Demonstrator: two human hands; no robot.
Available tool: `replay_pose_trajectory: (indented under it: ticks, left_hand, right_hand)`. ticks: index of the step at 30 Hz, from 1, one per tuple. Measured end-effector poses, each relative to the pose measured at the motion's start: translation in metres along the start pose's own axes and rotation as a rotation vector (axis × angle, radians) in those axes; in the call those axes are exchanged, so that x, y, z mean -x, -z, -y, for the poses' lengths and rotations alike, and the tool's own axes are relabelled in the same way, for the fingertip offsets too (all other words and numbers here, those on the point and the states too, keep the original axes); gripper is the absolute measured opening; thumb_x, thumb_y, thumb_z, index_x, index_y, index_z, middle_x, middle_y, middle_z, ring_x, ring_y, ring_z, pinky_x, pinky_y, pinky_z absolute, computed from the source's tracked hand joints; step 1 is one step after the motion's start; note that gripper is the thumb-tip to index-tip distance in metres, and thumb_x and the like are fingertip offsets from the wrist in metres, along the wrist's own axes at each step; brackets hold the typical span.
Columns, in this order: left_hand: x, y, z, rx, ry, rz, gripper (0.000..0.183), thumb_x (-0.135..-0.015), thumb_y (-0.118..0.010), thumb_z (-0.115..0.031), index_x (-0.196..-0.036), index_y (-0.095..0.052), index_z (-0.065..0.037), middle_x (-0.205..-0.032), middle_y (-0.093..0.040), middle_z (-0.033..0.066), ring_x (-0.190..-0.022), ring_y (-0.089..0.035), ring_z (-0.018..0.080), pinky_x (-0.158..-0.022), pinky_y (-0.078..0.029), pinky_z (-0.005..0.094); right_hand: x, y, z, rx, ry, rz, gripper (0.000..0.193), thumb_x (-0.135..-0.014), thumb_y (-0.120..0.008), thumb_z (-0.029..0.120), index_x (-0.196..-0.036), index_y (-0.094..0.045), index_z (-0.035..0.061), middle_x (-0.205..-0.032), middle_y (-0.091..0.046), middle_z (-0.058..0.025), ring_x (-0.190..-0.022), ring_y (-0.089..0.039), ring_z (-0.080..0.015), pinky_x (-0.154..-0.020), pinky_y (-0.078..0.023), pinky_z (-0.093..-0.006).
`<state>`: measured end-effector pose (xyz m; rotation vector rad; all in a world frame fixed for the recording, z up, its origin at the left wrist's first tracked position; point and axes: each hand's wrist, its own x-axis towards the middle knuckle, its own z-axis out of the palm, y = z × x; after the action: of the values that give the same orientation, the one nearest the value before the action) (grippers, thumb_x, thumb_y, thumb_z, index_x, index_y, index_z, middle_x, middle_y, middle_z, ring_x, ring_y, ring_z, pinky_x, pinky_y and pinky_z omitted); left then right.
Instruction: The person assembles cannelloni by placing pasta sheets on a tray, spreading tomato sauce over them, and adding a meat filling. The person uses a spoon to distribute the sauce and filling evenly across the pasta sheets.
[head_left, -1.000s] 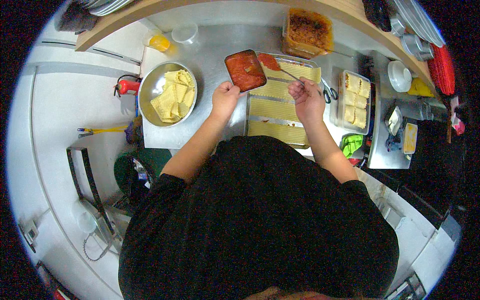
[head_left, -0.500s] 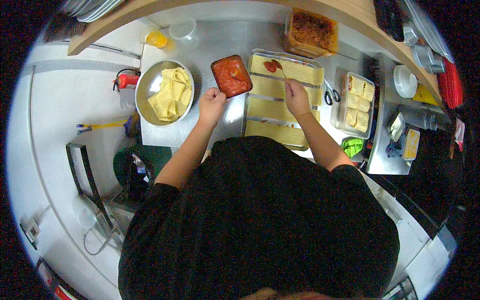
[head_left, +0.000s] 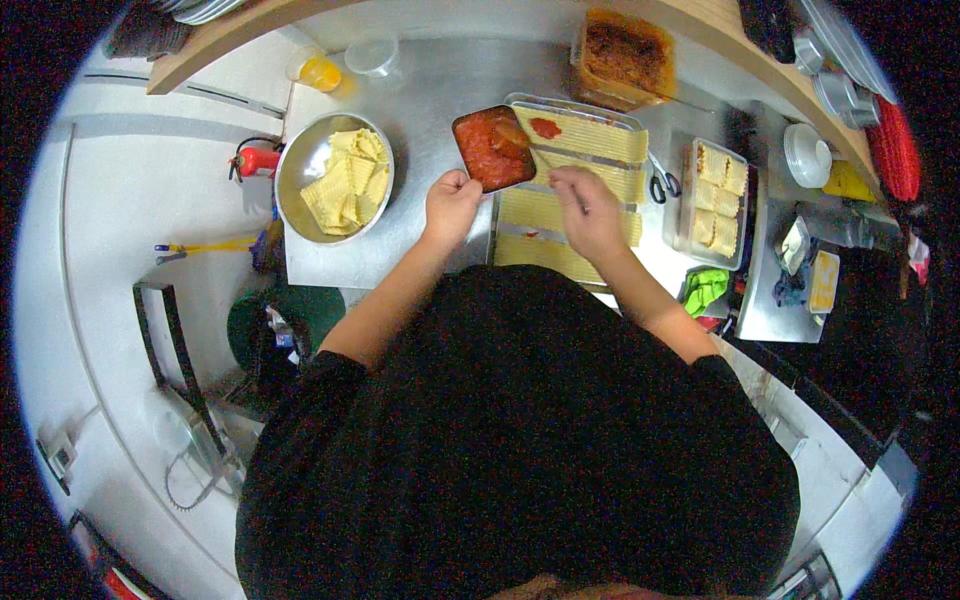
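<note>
1. Pasta strips (head_left: 525,210) lie in rows across a tray (head_left: 580,108) at the middle of the steel table (head_left: 425,120); the nearer rows show no sauce patch where visible, so they appear undone.
2. The right hand (head_left: 588,205), blurred, is over the tray's right half, its fingers closed around a spoon (head_left: 543,157), which points far and left into the sauce container; how deep it dips, I cannot tell.
3. The left hand (head_left: 453,208) has its fingers closed on the near edge of the sauce container (head_left: 510,187), tilted above the tray's far left corner, with plenty of red sauce (head_left: 490,150) inside.
4. On the left, a metal bowl (head_left: 310,160) holds loose pasta pieces (head_left: 350,180); on the right, scissors (head_left: 663,185) lie beside the tray, near a box of filled pasta pieces (head_left: 717,180) that look finished.
5. The farthest strip alone carries a clear sauce patch (head_left: 546,128), not spread along its length.
6. Farthest stands a tub of brown filling (head_left: 625,60).
</note>
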<state>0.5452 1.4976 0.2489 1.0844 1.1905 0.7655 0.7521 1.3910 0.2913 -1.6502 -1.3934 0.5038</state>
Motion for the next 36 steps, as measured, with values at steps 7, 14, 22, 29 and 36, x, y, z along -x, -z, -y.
replay_pose_trajectory:
  ticks: [7,14,22,29,36]
  left_hand:
    - [0.007,0.003,-0.009,-0.091,0.078,0.111,0.017,-0.094,-0.057,-0.006,-0.077,-0.054,-0.006,-0.077,-0.059,0.0027,-0.073,-0.059,0.0130,-0.069,-0.055,0.0307]
    - [0.017,0.006,-0.011,0.087,0.022,0.094,0.020,-0.091,-0.059,-0.005,-0.072,-0.054,-0.006,-0.071,-0.054,0.0000,-0.066,-0.055,0.0106,-0.068,-0.057,0.0321]
    - [0.025,0.014,-0.024,0.096,0.005,0.172,0.017,-0.091,-0.059,-0.004,-0.075,-0.054,-0.006,-0.073,-0.055,-0.0002,-0.070,-0.057,0.0106,-0.071,-0.056,0.0306]
    - [0.027,0.018,-0.026,-0.007,0.022,0.175,0.018,-0.093,-0.058,-0.004,-0.077,-0.054,-0.007,-0.077,-0.054,0.0001,-0.073,-0.057,0.0105,-0.073,-0.058,0.0306]
    - [0.027,0.012,-0.024,0.071,0.109,0.122,0.015,-0.092,-0.061,-0.005,-0.078,-0.055,-0.005,-0.079,-0.056,0.0021,-0.073,-0.058,0.0127,-0.074,-0.059,0.0307]
  right_hand:
    - [0.019,0.011,0.022,-0.022,0.011,0.078,0.017,-0.100,-0.061,0.009,-0.112,-0.069,0.0002,-0.109,-0.071,-0.0194,-0.100,-0.070,-0.0360,-0.091,-0.055,-0.0418]
    - [0.019,0.019,0.034,0.180,0.291,0.154,0.018,-0.099,-0.062,0.007,-0.113,-0.069,-0.0004,-0.109,-0.071,-0.0201,-0.102,-0.068,-0.0403,-0.091,-0.055,-0.0446]
    - [0.024,0.020,0.037,-0.268,-0.109,0.151,0.017,-0.102,-0.058,0.007,-0.114,-0.065,-0.0028,-0.104,-0.071,-0.0177,-0.095,-0.070,-0.0304,-0.086,-0.057,-0.0412]
    - [0.027,0.002,0.011,-1.079,-0.699,-0.113,0.023,-0.105,-0.048,0.015,-0.117,-0.058,-0.0033,-0.099,-0.070,-0.0202,-0.088,-0.071,-0.0300,-0.081,-0.059,-0.0399]
    - [0.031,0.012,-0.001,-1.248,-0.737,-0.162,0.025,-0.105,-0.049,0.018,-0.117,-0.059,-0.0023,-0.101,-0.071,-0.0216,-0.088,-0.072,-0.0315,-0.081,-0.060,-0.0409]
